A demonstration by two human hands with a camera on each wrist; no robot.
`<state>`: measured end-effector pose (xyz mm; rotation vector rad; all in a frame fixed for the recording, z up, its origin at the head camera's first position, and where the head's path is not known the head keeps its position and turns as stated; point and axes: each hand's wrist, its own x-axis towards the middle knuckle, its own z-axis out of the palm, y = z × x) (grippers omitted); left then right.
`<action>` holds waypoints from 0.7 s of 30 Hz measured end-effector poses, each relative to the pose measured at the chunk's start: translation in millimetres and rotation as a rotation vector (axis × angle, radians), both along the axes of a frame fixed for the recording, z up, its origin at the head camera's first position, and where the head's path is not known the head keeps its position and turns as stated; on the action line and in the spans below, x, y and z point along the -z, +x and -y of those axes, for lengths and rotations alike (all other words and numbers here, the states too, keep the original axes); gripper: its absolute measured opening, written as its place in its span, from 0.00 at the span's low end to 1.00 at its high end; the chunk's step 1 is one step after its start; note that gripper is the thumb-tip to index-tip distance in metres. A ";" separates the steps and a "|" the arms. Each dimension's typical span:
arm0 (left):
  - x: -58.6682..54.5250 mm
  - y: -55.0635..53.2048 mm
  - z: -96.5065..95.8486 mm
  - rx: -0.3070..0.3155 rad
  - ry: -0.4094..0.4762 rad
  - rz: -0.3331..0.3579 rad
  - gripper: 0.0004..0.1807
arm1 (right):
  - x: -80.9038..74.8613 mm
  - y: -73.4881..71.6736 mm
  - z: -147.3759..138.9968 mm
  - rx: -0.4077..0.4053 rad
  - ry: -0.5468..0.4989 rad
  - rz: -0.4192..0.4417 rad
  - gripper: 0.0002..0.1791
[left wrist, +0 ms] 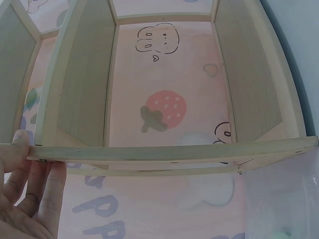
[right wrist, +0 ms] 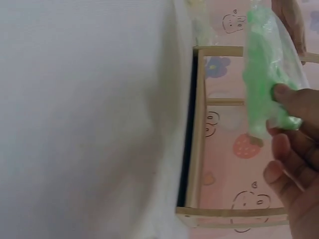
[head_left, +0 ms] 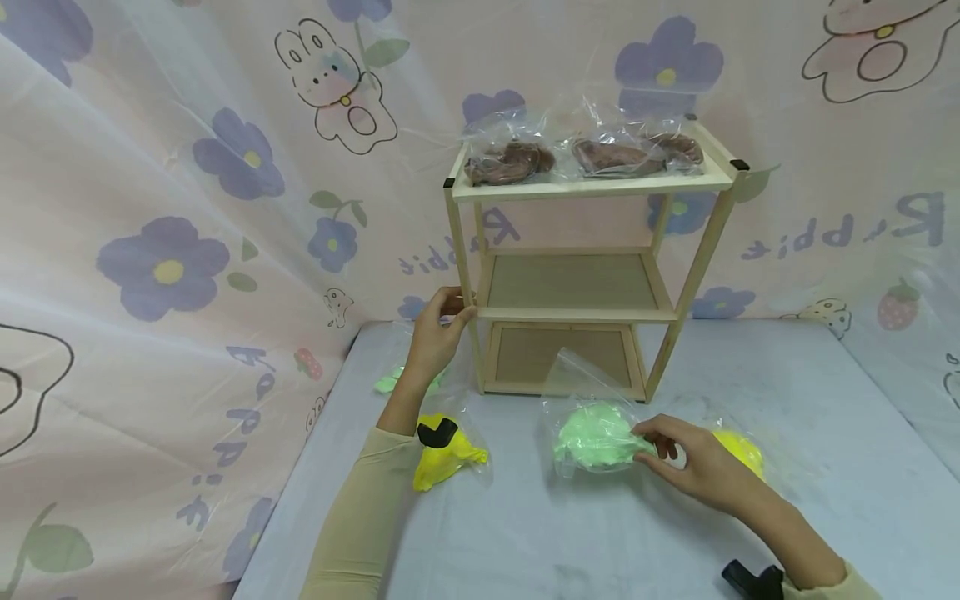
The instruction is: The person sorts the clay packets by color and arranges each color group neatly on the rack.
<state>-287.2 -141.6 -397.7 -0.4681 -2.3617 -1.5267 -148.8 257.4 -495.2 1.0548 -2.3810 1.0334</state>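
Beige sleeves (head_left: 360,525) foremost, right hand (head_left: 701,468) on a green-filled bag (head_left: 596,437), left hand (head_left: 437,340) on a wooden rack (head_left: 577,315).
Pinched at its right edge, the bag is before the rack, perhaps just clear of the table (head_left: 585,542); yellow-filled bags (head_left: 442,467) lie on either side. Well apart, the left hand clasps the left front post (head_left: 457,242). Brown-filled bags (head_left: 513,162) rest on the top shelf (head_left: 585,190), before a printed cloth (head_left: 420,183).
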 end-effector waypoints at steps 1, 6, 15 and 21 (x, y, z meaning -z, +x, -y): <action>-0.1 0.1 -0.1 -0.001 0.000 -0.002 0.20 | -2.5 -0.8 0.2 -0.012 -0.014 -0.024 0.29; -0.6 0.7 0.0 0.000 -0.002 -0.005 0.20 | -15.7 -3.7 1.1 -0.031 -0.038 -0.112 0.16; -1.2 0.6 0.1 -0.002 -0.005 -0.006 0.20 | -38.7 -10.6 8.7 -0.021 -0.129 -0.268 0.26; -1.2 1.3 -0.2 -0.003 -0.002 -0.006 0.19 | -55.6 -13.5 16.7 0.005 -0.165 -0.321 0.28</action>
